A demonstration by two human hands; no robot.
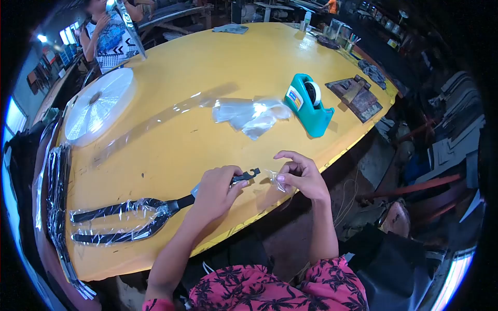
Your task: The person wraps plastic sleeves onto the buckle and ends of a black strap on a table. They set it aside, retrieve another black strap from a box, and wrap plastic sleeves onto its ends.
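The left hand (218, 189), palm down, grips the black strap (184, 201); right hand (304, 179) pinches plastic (276, 181).

- The single head camera sits on the person's head, facing forward and down over the yellow table (181, 155).
- The left hand (215, 192) and right hand (303, 176) are fairly near, below mid-frame; the pink shirt (249, 290) is closest.
- Its wide, round-edged view reaches the workshop background.

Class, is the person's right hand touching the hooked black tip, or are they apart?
Apart. The head view shows yellow table between the right hand and the hooked black tip.
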